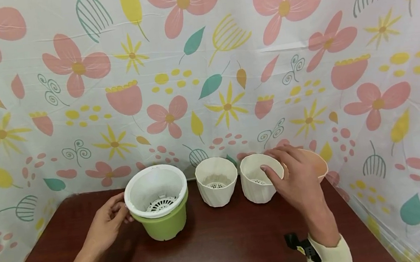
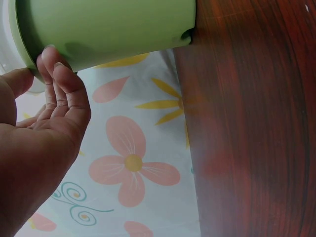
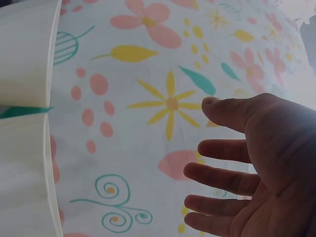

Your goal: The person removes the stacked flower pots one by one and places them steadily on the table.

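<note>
At the left, a white pot (image 1: 132,194) sits inside a green flower pot (image 1: 166,226). My left hand (image 1: 108,223) pinches their rim on the left side, thumb above and fingertips under the lip of the green flower pot (image 2: 123,29) in the left wrist view. My right hand (image 1: 295,177) hovers over the right side of a faceted white pot (image 1: 256,192), thumb and fingers apart with nothing between them. In the right wrist view the right hand (image 3: 247,173) has its fingers extended, away from the pale pots at the left edge. Partly hidden behind it is an orange pot (image 1: 319,164).
A second faceted white pot (image 1: 218,193) stands between the green flower pot and the other white one. All stand on a dark reddish-brown table (image 1: 222,245). Just behind its back edge hangs a flower-patterned cloth (image 1: 199,106), which also borders both sides.
</note>
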The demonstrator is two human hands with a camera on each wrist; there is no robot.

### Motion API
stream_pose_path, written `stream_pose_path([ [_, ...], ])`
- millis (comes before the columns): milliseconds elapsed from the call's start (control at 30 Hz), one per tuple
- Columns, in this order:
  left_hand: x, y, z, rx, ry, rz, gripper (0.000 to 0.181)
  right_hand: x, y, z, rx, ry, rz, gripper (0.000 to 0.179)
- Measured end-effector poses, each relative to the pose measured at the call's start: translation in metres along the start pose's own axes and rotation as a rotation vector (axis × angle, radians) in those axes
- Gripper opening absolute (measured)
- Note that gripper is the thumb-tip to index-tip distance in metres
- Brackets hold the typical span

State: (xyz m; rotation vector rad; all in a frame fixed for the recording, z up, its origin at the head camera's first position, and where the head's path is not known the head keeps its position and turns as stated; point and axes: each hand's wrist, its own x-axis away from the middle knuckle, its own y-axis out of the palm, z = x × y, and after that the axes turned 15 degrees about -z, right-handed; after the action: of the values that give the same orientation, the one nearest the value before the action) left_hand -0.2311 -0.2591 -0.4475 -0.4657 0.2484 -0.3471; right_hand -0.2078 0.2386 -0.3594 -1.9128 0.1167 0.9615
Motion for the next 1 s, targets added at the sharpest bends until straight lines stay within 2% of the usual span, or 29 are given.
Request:
stream_pose_path([
  [133,-0.001,0.0,0.001,0.012,-0.005,-0.001,0.046,-0.001,0.001,-0.004,0.004,0.022,-0.007,0.032],
  [367,-0.001,-0.001,0.003,0.015,-0.016,-0.01,0.047,-0.007,0.008,-0.015,-0.003,-0.022,0.079,0.039],
  [667,0.001,-0.001,0.002,0.007,-0.01,-0.007,0.047,-0.012,0.016,-0.026,-0.042,-0.01,0.063,0.041],
  [1000,0.001,-0.001,0.0,0.0,-0.024,-0.006,0.046,-0.019,0.022,-0.037,-0.08,-0.038,0.038,0.034],
])
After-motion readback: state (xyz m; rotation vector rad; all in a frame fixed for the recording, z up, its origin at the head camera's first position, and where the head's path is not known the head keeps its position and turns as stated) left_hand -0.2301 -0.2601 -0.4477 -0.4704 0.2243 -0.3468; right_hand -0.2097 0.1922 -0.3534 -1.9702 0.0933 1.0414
